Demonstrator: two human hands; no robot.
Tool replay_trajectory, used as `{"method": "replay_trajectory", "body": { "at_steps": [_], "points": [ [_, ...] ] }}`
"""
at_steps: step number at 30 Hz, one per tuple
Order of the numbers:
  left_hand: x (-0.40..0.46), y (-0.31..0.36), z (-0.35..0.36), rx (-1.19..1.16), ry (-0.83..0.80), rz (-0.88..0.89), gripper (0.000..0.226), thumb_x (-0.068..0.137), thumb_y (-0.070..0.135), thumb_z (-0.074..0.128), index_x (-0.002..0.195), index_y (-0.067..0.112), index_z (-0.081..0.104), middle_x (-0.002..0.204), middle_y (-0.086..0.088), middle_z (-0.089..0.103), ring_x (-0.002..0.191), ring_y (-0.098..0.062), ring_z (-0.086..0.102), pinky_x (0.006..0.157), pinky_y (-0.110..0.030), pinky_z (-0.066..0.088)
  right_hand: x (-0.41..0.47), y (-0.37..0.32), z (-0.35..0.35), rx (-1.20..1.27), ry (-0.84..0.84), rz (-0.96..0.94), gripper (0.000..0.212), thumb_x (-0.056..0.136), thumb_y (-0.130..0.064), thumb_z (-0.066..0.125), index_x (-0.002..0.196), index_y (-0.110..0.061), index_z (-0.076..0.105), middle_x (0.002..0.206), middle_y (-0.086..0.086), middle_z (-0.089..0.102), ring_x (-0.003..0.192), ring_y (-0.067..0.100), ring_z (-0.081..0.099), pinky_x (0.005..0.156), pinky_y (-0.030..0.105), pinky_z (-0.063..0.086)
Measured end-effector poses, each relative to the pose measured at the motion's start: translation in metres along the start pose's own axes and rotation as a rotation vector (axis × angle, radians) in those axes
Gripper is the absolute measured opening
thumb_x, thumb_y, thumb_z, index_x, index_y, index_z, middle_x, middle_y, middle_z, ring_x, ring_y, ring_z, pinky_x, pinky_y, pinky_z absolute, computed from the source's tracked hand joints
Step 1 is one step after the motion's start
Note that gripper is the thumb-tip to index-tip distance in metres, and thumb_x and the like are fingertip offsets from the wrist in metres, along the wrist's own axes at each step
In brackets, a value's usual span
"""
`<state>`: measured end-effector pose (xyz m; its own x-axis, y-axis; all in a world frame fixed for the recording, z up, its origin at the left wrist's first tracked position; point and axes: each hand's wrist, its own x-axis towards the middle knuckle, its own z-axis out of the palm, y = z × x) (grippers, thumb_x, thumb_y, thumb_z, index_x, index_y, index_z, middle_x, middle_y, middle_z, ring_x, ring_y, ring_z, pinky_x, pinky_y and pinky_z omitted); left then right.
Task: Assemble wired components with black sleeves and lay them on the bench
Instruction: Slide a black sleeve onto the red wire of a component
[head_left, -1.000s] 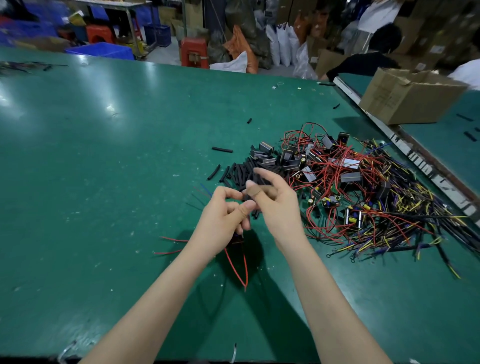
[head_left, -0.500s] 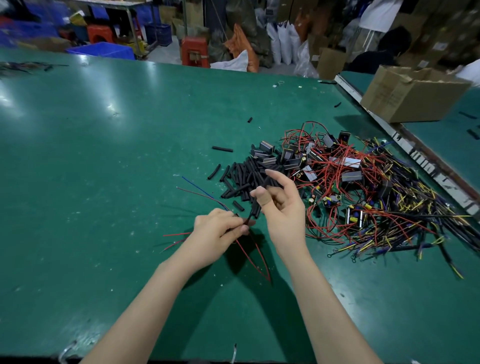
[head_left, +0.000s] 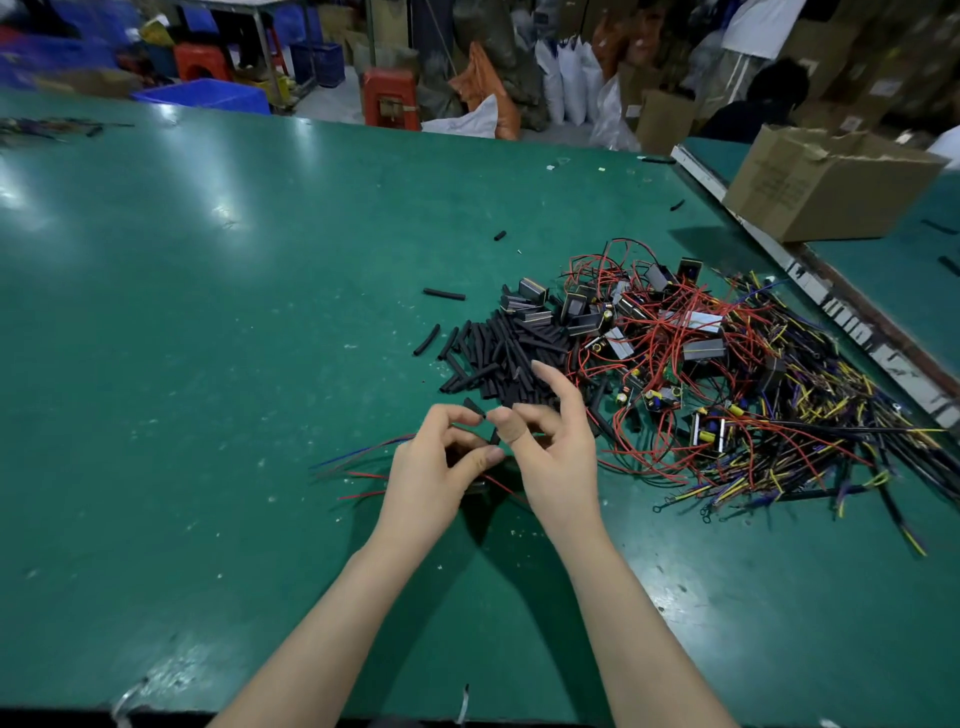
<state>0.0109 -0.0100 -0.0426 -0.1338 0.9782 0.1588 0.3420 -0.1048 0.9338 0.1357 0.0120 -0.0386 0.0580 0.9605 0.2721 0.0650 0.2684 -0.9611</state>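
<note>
My left hand (head_left: 436, 467) and my right hand (head_left: 556, 452) meet low over the green bench (head_left: 208, 364). The left hand holds a small wired component, mostly hidden beneath it, whose red and blue wires (head_left: 358, 457) trail to the left. Between the fingertips of both hands sits a short black sleeve (head_left: 493, 434), pinched by my right thumb and forefinger. Just beyond the hands lies a pile of black sleeves (head_left: 498, 353). To its right spreads a heap of wired components (head_left: 701, 364) with red, yellow and purple leads.
A cardboard box (head_left: 826, 182) stands at the back right behind a metal rail (head_left: 831, 296) along the bench edge. Loose sleeves (head_left: 444, 294) lie apart from the pile. Stools, bags and another person are beyond the far edge.
Both hands have come back together near the pile after the left hand dipped toward the bench. The component's wires now trail left instead of hanging toward me.
</note>
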Motion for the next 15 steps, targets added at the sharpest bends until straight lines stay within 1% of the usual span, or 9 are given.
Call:
{"method": "replay_trajectory", "body": {
  "at_steps": [2,4,6,7,8,9,11,13,15],
  "points": [
    [-0.002,-0.001,0.0,-0.031,0.001,-0.001,0.028,0.079,0.019,0.076,0.088,0.033,0.053,0.074,0.016,0.069,0.069,0.007,0.061,0.064,-0.007,0.042,-0.001,0.0,-0.002,-0.024,-0.034,0.02,0.041,0.083,-0.025,0.073,0.112,-0.043,0.052,0.082,-0.014,0.071,0.087,-0.003,0.062,0.073,0.011,0.042],
    [-0.003,-0.002,0.0,-0.033,0.003,0.024,0.023,0.081,0.019,0.074,0.088,0.032,0.055,0.076,0.022,0.067,0.073,0.007,0.061,0.065,-0.006,0.042,0.0,0.0,-0.004,-0.04,-0.057,0.056,0.031,0.083,-0.024,0.073,0.103,-0.041,0.057,0.082,-0.016,0.072,0.087,-0.005,0.062,0.073,0.014,0.042],
    [-0.003,-0.004,0.001,-0.026,0.007,0.041,0.014,0.084,0.023,0.07,0.087,0.03,0.058,0.075,0.023,0.064,0.07,0.004,0.058,0.066,-0.01,0.042,0.001,0.0,-0.006,-0.001,-0.069,0.073,0.022,0.086,-0.021,0.071,0.098,-0.038,0.063,0.08,-0.008,0.072,0.084,0.002,0.064,0.078,0.022,0.045],
    [-0.004,-0.004,0.001,-0.021,0.004,0.04,0.01,0.085,0.025,0.069,0.085,0.029,0.061,0.071,0.021,0.063,0.067,0.001,0.056,0.066,-0.015,0.043,0.002,-0.001,-0.007,0.044,-0.073,0.07,0.018,0.088,-0.023,0.068,0.1,-0.036,0.064,0.079,-0.003,0.072,0.083,0.007,0.065,0.079,0.024,0.047],
    [-0.004,-0.004,0.002,-0.014,-0.003,0.035,0.008,0.085,0.026,0.069,0.084,0.029,0.062,0.067,0.019,0.061,0.065,-0.002,0.055,0.066,-0.019,0.044,0.002,-0.003,-0.007,0.089,-0.073,0.066,0.014,0.091,-0.028,0.063,0.103,-0.035,0.063,0.078,0.0,0.072,0.083,0.011,0.065,0.078,0.023,0.048],
    [-0.004,-0.003,0.002,-0.003,-0.01,0.028,0.007,0.085,0.027,0.069,0.082,0.03,0.063,0.066,0.018,0.06,0.066,-0.005,0.054,0.066,-0.023,0.045,0.003,-0.005,-0.008,0.113,-0.066,0.053,0.012,0.093,-0.033,0.058,0.104,-0.033,0.063,0.078,0.001,0.072,0.083,0.011,0.066,0.077,0.018,0.048],
    [-0.004,-0.001,0.002,0.047,-0.006,0.039,0.007,0.084,0.027,0.069,0.081,0.03,0.063,0.067,0.017,0.059,0.072,-0.009,0.055,0.07,-0.026,0.045,0.007,-0.01,-0.009,0.095,-0.048,0.032,0.013,0.095,-0.034,0.054,0.1,-0.03,0.065,0.082,-0.002,0.073,0.086,0.007,0.066,0.079,0.012,0.046],
    [-0.006,0.002,0.002,0.224,0.02,0.125,0.006,0.085,0.026,0.067,0.081,0.024,0.062,0.072,0.016,0.058,0.081,-0.014,0.052,0.073,-0.026,0.04,0.013,-0.016,-0.011,0.044,-0.058,0.029,0.011,0.094,-0.027,0.059,0.093,-0.03,0.07,0.091,-0.005,0.072,0.091,0.003,0.064,0.08,0.012,0.045],
    [-0.007,0.004,0.002,0.522,0.039,0.202,0.01,0.085,0.03,0.062,0.084,0.02,0.059,0.08,0.013,0.057,0.09,-0.018,0.048,0.075,-0.031,0.032,0.02,-0.024,-0.015,-0.006,-0.099,0.022,0.014,0.092,-0.022,0.062,0.088,-0.031,0.072,0.099,-0.004,0.07,0.093,-0.001,0.063,0.081,0.013,0.045]
  ]
}}
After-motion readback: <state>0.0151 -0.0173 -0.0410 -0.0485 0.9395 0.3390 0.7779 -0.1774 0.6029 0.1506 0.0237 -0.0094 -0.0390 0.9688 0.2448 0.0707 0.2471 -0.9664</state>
